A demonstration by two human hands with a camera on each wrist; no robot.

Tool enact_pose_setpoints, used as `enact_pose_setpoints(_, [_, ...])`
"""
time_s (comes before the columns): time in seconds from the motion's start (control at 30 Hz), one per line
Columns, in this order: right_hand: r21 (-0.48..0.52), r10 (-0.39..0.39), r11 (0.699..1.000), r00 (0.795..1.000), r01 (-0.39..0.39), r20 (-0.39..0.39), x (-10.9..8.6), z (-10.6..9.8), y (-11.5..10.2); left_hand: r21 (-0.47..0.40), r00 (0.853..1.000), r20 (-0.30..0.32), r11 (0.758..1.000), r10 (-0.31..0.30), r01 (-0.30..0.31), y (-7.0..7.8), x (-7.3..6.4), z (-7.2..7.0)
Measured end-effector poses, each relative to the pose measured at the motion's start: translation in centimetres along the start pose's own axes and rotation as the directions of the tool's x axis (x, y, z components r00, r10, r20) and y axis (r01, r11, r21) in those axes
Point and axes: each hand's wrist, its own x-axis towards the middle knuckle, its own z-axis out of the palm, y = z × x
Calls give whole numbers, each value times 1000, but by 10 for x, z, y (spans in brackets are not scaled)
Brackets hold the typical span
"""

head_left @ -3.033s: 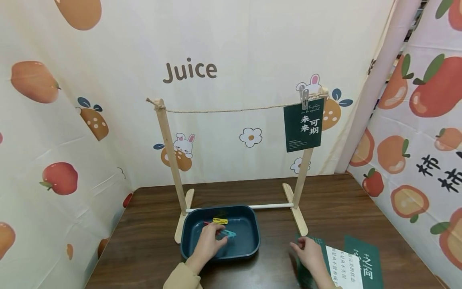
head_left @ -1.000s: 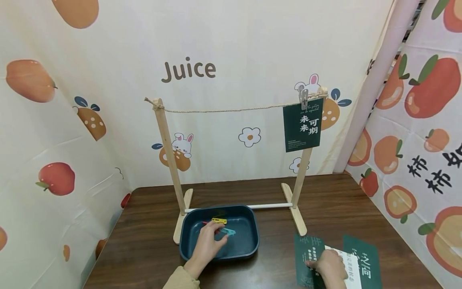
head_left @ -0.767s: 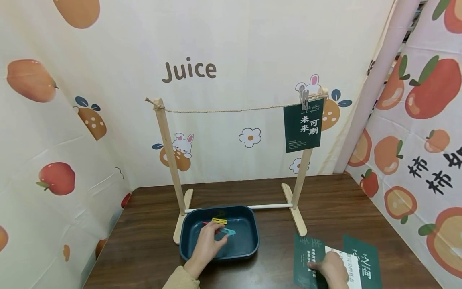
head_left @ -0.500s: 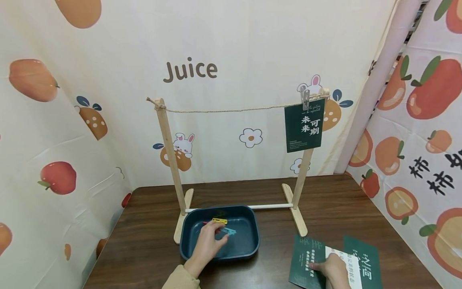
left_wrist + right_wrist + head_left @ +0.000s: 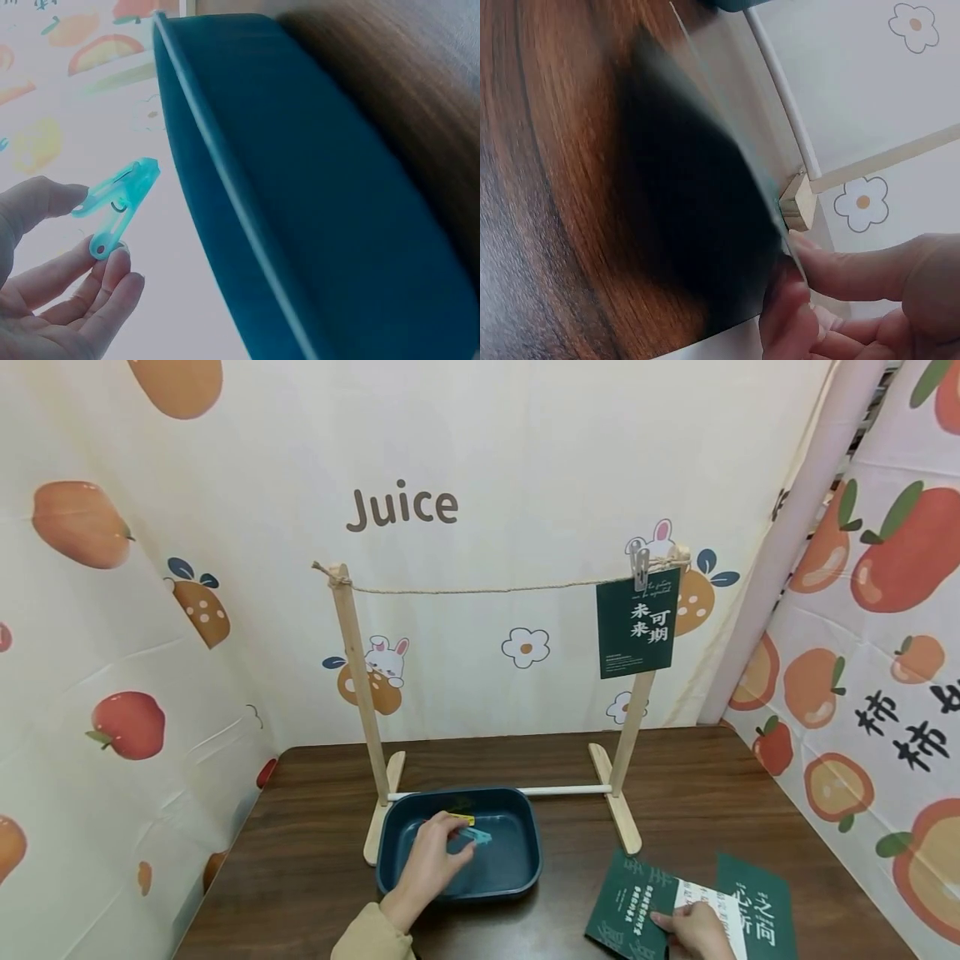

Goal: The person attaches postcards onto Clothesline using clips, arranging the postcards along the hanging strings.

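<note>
The head view is bright, the left-wrist curtain [image 5: 97, 124] washed out.

The person wears a pale, yellowish-beige sleeve [image 5: 371, 935] on the left arm, plain in colour, loose and softly creased, wider than the wrist where its cuff ends. The left grip [image 5: 431, 862] is a bare hand with slender fingers [image 5: 112, 310] and rounded tips. The right grip [image 5: 702, 932] is also a bare hand, its thumb [image 5: 870, 268] smooth and rounded along its length; the right forearm lies beyond the picture edge.
</note>
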Motion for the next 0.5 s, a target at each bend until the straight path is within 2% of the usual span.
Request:
enact_pose_setpoints(0.1, [74, 12, 997, 1000, -14, 23, -5, 0, -1, 8, 1000, 1, 1000, 16, -16, 3, 2, -3])
enact_pose_setpoints(0.27, [101, -14, 995, 999, 11, 33, -20, -1, -9, 25, 998, 7, 998, 57, -57, 11, 6, -11])
enact_pose_setpoints(0.5, [25, -117, 993, 993, 117, 1, -26, 1, -21, 45, 994, 8, 993, 111, -112, 28, 14, -26])
